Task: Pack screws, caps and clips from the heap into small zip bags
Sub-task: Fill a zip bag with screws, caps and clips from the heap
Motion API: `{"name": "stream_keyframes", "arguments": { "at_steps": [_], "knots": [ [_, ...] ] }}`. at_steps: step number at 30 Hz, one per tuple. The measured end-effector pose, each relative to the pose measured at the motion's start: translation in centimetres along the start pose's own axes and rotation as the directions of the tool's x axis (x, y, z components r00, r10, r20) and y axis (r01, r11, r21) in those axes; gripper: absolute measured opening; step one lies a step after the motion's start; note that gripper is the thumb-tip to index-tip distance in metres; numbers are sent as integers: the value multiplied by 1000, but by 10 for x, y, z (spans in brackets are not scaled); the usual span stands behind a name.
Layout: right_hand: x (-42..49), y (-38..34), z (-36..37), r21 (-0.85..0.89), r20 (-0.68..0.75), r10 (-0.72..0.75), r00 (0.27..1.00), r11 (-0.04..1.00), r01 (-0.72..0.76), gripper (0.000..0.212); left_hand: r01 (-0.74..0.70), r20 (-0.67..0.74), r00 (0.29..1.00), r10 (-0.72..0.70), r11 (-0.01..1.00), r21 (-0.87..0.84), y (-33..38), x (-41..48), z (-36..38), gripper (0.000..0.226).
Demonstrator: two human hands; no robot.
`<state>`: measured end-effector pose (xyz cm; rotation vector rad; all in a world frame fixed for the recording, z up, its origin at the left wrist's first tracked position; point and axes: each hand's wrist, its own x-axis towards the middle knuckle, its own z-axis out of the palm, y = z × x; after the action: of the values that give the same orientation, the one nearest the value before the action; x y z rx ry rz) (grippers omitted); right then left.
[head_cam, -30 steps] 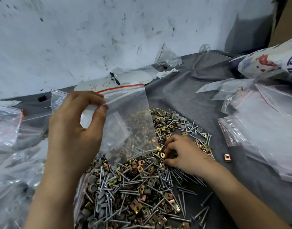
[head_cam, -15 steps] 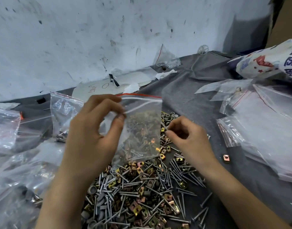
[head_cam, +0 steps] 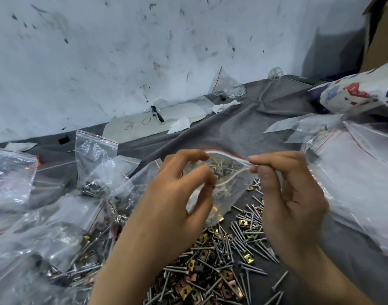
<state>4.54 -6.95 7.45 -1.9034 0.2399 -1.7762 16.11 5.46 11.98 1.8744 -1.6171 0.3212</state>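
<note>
A small zip bag, partly filled, hangs above the heap of screws and clips on the grey-clothed worktop. The left hand has its grip pinched on the zip strip's left end; the grip of the right hand clamps the right end.

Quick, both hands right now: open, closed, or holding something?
Left hand: closed, pinching the near lip of the zip bag.
Right hand: closed, pinching the same bag's top right corner.
</note>
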Motion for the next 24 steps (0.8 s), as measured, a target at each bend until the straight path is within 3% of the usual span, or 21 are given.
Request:
{"name": "stream_keyframes", "arguments": {
  "at_steps": [3, 5, 9, 12, 20, 24],
  "knots": [
    [24, -13, 2, -69, 188, -80, 979, 993, 94, 12, -5, -67, 998, 5, 1000, 4, 0, 0, -12, 20],
    [48, -22, 5, -72, 356, -44, 933, 995, 74, 13, 14, -132, 991, -14, 1000, -2, -2, 0, -21, 20],
    [93, -35, 22, -172, 672, 217, 708, 976, -137, 8, 40, -266, 963, -31, 999, 27, -13, 0, -30, 19],
    [109, -37, 31, -211, 744, 272, 611, 962, -172, 10, 87, -332, 941, -65, 995, 53, -24, 0, -33, 11],
    [104, -20, 40, -74, 500, 397, 770, 905, -418, 9, 253, -401, 894, -198, 964, 87, -45, -3, -31, 11],
    [106, -17, 32, -57, 540, 394, 744, 899, -435, 8, 278, -405, 885, -232, 959, 58, -49, -4, -28, 14]
  ]
}}
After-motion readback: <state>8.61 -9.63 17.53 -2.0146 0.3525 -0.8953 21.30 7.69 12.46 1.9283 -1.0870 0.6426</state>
